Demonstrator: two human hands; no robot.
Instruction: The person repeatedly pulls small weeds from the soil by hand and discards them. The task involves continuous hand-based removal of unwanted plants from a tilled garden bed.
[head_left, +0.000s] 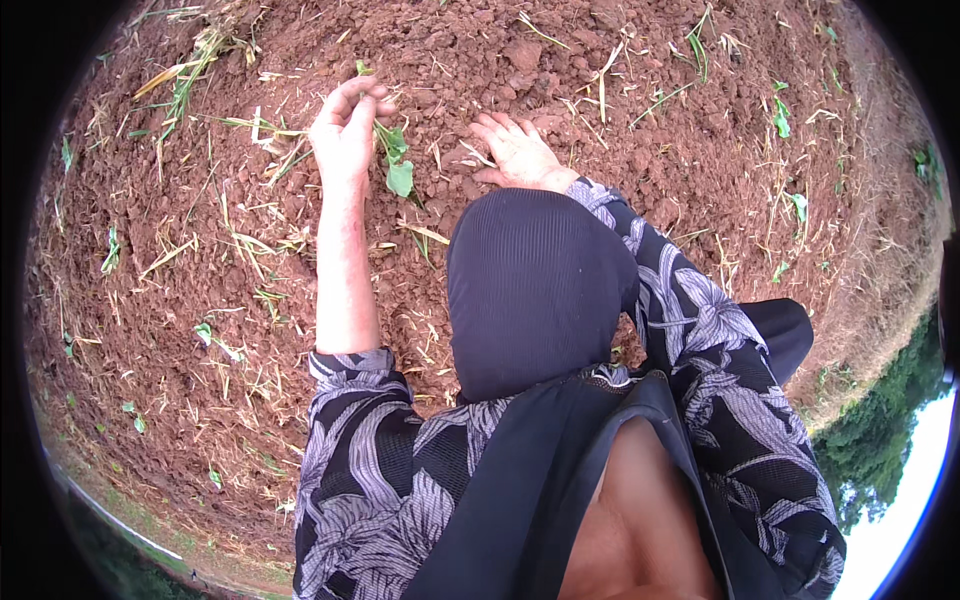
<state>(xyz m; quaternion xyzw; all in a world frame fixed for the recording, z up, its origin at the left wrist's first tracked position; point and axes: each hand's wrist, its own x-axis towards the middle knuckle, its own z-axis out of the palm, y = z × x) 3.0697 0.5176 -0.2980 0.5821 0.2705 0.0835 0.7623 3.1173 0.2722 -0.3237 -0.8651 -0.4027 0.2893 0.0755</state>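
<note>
My left hand (349, 127) is just above the reddish-brown soil (435, 45), its thumb and fingers pinched around the thin stem of a leafy green seedling (400, 177). A small leaf shows above the fingertips, and broader leaves hang beside the hand on its right. Fingers spread, my right hand (521, 156) rests on the loose soil to the right of the seedling, with nothing seen in its grasp. Its palm is hidden. A pale dry strip of plant lies by its fingers.
Small green seedlings (781, 120) stand at the right, with others (112, 251) at the left. Dry straw and a clump of long grass blades (184, 90) lie on the clods. My dark-clothed knee (540, 292) is close below the hands. Trees (862, 450) rise beyond the field's edge.
</note>
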